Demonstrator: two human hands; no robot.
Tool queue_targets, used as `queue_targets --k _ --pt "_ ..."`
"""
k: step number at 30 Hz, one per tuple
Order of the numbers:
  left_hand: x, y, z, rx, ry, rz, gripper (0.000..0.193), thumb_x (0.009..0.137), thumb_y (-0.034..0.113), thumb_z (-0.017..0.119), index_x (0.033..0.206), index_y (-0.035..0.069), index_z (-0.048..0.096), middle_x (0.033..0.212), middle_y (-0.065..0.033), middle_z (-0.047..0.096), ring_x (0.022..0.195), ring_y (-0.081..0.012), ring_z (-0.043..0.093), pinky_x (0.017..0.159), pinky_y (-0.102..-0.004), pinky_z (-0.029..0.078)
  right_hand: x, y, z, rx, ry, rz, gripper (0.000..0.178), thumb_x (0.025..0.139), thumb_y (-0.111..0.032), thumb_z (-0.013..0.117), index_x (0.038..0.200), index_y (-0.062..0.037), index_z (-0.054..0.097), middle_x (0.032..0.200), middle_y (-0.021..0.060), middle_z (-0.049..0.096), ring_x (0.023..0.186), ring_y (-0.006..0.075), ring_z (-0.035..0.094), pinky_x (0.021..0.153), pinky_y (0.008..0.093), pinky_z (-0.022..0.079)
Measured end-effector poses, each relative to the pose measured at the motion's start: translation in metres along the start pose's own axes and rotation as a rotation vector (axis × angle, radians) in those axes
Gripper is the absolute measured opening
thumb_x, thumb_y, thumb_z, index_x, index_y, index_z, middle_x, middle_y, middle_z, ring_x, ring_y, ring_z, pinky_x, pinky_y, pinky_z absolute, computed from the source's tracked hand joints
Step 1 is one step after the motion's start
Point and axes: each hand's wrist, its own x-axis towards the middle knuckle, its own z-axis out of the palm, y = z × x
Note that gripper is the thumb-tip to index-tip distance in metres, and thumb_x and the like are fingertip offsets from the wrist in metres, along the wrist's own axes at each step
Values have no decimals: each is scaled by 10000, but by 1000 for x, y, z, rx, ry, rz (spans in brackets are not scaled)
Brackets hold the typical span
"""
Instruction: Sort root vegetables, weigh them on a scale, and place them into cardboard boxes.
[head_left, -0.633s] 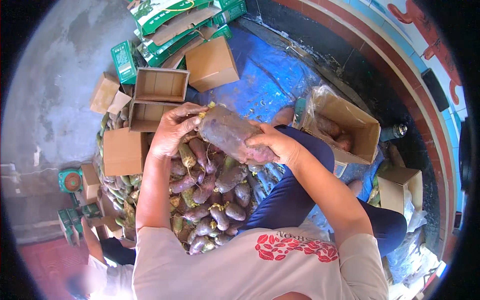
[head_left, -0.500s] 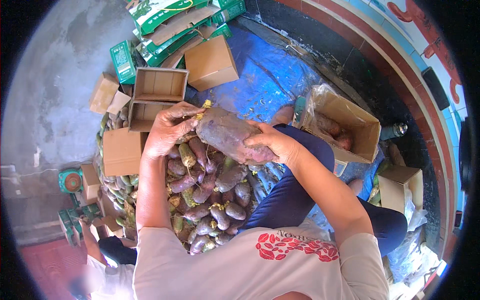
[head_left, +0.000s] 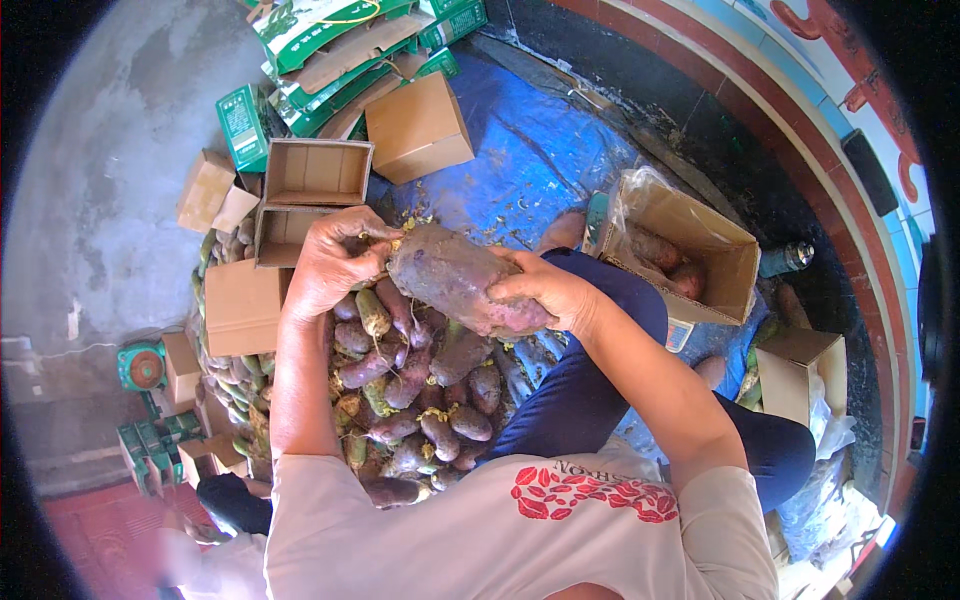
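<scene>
A large, dull purple radish (head_left: 460,275) lies across both my hands above a heap of similar radishes. My right hand (head_left: 550,290) is wrapped round its right end, thumb on top. At the other end, my left hand (head_left: 345,255) has its thumb and fingers closed in a pinch beside the crown. Small yellow shoots (head_left: 408,228) show there at the fingertips. Just what the pinch holds is partly hidden, but it seems to be these shoots. Beneath the hands, the piled radishes (head_left: 440,430) are purple and green, several with yellow sprouts on top.
On my right an open cardboard box (head_left: 700,240) holds some radishes. Brown cartons (head_left: 420,125) and flattened green boxes (head_left: 340,50) stand ahead on a blue tarp (head_left: 540,150). A smaller carton (head_left: 800,375) sits at far right. Another person's pale sleeve (head_left: 225,565) shows at lower left.
My left fingers have drawn together into a pinch at the crown, where less yellow shows. The radish has shifted slightly lower and left. The other person's raised arm has dropped.
</scene>
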Motion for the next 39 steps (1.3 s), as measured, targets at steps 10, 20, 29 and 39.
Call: queue_targets --k 10,20,29,39 --pt "3 -41 9 455 60 145 45 745 53 612 748 8 608 642 9 521 615 -72 485 514 -211 386 2 4 -2 -267 2 -88 745 585 -110 724 1233 22 382 1099 108 536 987 190 527 891 293 393" --pt "-15 -26 -3 -308 -12 -337 200 744 147 663 812 -25 586 733 -67 586 638 -129 541 614 -241 439 9 9 -1 -1005 229 -490 795 538 -125 753 1237 -15 392 1209 126 455 1101 217 451 967 307 321" --pt "-11 -39 -1 -357 -39 -350 110 691 71 650 720 30 551 661 -35 558 579 -114 530 545 -226 425 3 3 10 -1253 346 -540 736 524 -160 730 1197 -109 437 949 139 489 877 310 509 767 363 429" --pt "-9 -73 10 -395 28 -466 78 727 23 576 798 -3 558 729 -52 560 595 -115 522 539 -219 419 7 10 4 -1158 302 -522 749 515 -140 742 1195 -79 436 1026 148 498 945 295 506 833 348 411"
